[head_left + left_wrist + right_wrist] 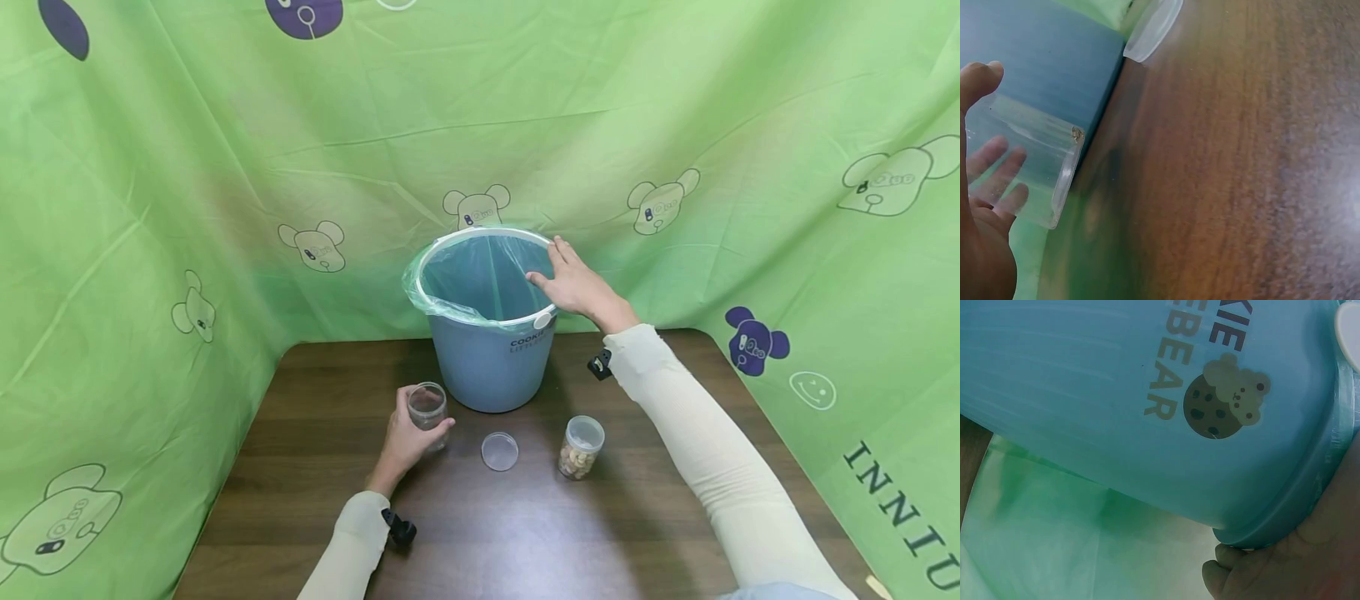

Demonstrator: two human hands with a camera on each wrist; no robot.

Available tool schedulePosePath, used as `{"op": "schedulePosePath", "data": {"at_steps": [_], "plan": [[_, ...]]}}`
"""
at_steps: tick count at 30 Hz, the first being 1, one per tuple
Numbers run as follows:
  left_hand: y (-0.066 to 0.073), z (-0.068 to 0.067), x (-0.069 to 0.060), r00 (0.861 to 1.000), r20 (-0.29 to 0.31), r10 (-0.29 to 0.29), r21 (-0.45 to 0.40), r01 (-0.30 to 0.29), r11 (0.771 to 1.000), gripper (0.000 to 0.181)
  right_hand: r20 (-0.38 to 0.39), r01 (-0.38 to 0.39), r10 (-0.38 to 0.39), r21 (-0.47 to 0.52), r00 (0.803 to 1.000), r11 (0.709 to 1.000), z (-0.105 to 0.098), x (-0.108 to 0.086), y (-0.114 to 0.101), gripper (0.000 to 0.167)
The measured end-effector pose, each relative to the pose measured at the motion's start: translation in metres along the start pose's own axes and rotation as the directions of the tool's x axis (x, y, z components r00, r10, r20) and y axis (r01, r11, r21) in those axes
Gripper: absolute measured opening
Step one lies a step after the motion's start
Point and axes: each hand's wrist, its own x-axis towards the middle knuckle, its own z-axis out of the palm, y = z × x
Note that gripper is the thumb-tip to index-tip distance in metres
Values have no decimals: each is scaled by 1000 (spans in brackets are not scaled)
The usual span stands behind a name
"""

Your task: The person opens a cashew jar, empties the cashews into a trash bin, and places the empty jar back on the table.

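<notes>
My left hand (pixel 408 437) grips a clear plastic jar (pixel 427 404) just left of the bin, thumb on the near side. The jar (pixel 1029 159) looks empty except for a small brown bit in a bottom corner in the left wrist view. At the right rim of the blue bin (pixel 487 367), my right hand (pixel 577 287) has its fingers extended and its thumb out over the opening. Its fingertips (pixel 1215 576) show just outside the rim in the right wrist view. A green liner bag (pixel 417 287) folds over the bin's white rim.
A clear round lid (pixel 500 452) lies on the wooden table (pixel 300 467) in front of the bin. To its right stands a second jar (pixel 581 446), lidded and partly filled with pale pieces. Green printed cloth (pixel 360 133) hangs behind and at both sides.
</notes>
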Motion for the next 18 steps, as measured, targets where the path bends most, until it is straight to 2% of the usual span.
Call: {"op": "schedulePosePath", "data": {"at_steps": [13, 18], "plan": [[-11, 5, -6, 998, 37, -40, 32, 39, 999, 80, -2, 5, -5, -1, 1000, 1000, 1, 0, 1, 88], [-13, 5, -6, 997, 40, -70, -7, 70, 998, 81, -4, 7, -7, 2, 1000, 1000, 1, 1, 1, 87]]}}
